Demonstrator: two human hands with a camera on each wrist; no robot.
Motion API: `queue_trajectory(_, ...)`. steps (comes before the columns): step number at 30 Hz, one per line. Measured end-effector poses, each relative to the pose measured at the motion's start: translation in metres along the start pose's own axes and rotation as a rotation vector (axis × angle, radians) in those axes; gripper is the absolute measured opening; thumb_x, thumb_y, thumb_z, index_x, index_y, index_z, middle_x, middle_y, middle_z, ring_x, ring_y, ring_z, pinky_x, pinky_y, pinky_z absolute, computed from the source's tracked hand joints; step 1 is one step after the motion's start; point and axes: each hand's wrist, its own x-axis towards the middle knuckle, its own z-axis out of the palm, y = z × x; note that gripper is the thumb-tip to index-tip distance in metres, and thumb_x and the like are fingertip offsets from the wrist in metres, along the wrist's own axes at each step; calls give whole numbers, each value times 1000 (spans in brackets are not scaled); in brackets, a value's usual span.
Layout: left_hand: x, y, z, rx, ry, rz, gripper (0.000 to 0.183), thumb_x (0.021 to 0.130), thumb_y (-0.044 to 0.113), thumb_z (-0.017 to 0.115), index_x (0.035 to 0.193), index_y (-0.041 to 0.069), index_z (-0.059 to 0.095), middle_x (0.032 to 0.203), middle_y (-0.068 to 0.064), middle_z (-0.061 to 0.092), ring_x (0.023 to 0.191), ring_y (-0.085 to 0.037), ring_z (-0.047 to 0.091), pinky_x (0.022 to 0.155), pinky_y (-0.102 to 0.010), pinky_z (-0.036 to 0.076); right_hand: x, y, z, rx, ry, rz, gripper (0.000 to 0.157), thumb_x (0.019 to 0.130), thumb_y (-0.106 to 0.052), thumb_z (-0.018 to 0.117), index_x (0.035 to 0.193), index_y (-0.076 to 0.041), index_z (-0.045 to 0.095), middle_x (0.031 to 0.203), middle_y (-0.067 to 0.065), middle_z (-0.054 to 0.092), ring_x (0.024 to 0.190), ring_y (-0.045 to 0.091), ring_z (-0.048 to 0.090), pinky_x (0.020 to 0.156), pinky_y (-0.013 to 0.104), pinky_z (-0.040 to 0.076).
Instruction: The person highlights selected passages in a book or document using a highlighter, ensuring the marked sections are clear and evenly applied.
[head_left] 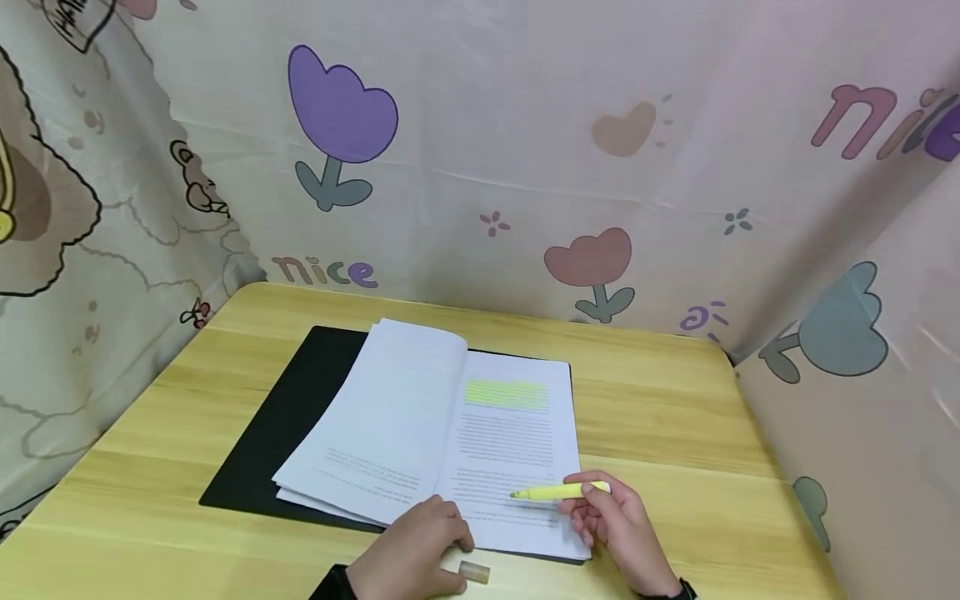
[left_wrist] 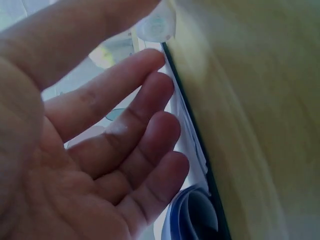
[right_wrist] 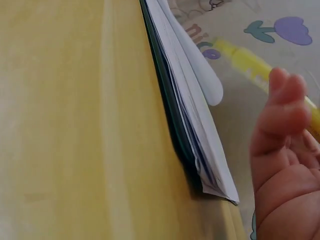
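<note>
My right hand [head_left: 615, 521] holds a yellow highlighter [head_left: 551, 492] between thumb and fingers. Its uncapped tip points left, over the lower lines of the printed right-hand page [head_left: 517, 454]. Several lines near the top of that page carry yellow marking [head_left: 506, 393]. At the bottom edge of the papers rests my left hand [head_left: 416, 550], fingers loosely bent and thumb apart from them. A small translucent cap [head_left: 474, 572] lies on the table right by the left thumb tip. The left wrist view shows this hand's palm [left_wrist: 60, 185] with nothing gripped in it.
The stapled-looking papers lie open on a black folder [head_left: 262, 442], left pages [head_left: 390, 408] folded over and curling. Everything sits on a wood-grain table [head_left: 652, 417]. Printed curtains [head_left: 465, 150] enclose the back and both sides.
</note>
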Motion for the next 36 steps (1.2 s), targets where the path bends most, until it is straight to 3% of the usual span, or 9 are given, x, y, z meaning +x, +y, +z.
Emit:
queue_trajectory(3, -2, -2, 1, -26, -18, -3, 16, 74, 15, 88, 80, 22, 75, 80, 21, 53, 79, 0, 44, 70, -20, 43, -3, 0, 1, -7, -1, -36, 41, 112, -22, 47, 123, 15, 60, 85, 14, 70, 65, 13, 57, 55, 22, 49)
queue_trajectory(6, -3, -3, 1, -55, -19, -10, 16, 77, 15, 86, 77, 24, 74, 78, 21, 53, 79, 1, 44, 70, -20, 43, -6, 0, 5, -32, 44, -47, 42, 111, -26, 49, 116, 11, 67, 75, 7, 54, 62, 12, 50, 54, 22, 45)
queue_trajectory(9, -3, -2, 0, -130, 7, -29, 14, 81, 16, 83, 80, 24, 72, 81, 22, 56, 78, 1, 48, 70, -20, 45, -9, -2, 8, -22, 79, -85, 33, 110, -18, 51, 113, 11, 67, 70, 3, 43, 59, 12, 45, 53, 23, 42)
queue_trajectory(12, -4, 1, -3, -288, 95, -39, 14, 84, 12, 79, 83, 23, 71, 86, 20, 64, 70, 1, 51, 65, -20, 48, -12, -3, 6, 33, 109, -148, 19, 104, -4, 54, 112, 13, 58, 69, 2, 48, 58, 11, 48, 52, 23, 44)
queue_trajectory(15, -4, 4, -7, -465, 234, -10, 17, 85, 6, 78, 85, 20, 69, 89, 13, 72, 62, 1, 55, 57, -21, 52, -14, -4, 2, 65, 136, -229, 16, 100, 3, 60, 108, 15, 52, 73, 4, 60, 60, 10, 55, 53, 23, 49)
queue_trajectory(19, -4, 5, -9, -609, 380, 10, 22, 84, -1, 78, 85, 17, 67, 88, 1, 75, 61, -2, 61, 54, -24, 56, -15, -5, -2, 87, 153, -324, 16, 99, 7, 62, 106, 20, 57, 76, 9, 71, 62, 12, 62, 53, 24, 54)
queue_trajectory(25, -3, 3, -7, -607, 467, 29, 23, 81, -6, 78, 85, 14, 67, 85, 2, 74, 66, -5, 66, 55, -28, 59, -16, -5, -5, 128, 130, -390, 15, 97, 13, 60, 110, 22, 61, 83, 17, 76, 67, 15, 70, 58, 28, 61)
queue_trajectory(32, -1, 1, -4, -583, 483, 106, 21, 82, -5, 79, 85, 14, 68, 82, 4, 72, 68, -3, 65, 53, -25, 57, -16, -3, -4, 167, -48, -427, 22, 97, 17, 56, 115, 12, 68, 89, 11, 78, 75, 14, 73, 67, 32, 63)
queue_trajectory(36, -1, 1, -4, -573, 477, 140, 20, 83, -4, 79, 86, 13, 68, 84, 2, 73, 69, -2, 64, 53, -24, 56, -16, -3, -3, 151, -38, -427, 20, 97, 16, 56, 115, 13, 67, 89, 12, 78, 75, 14, 73, 66, 34, 63)
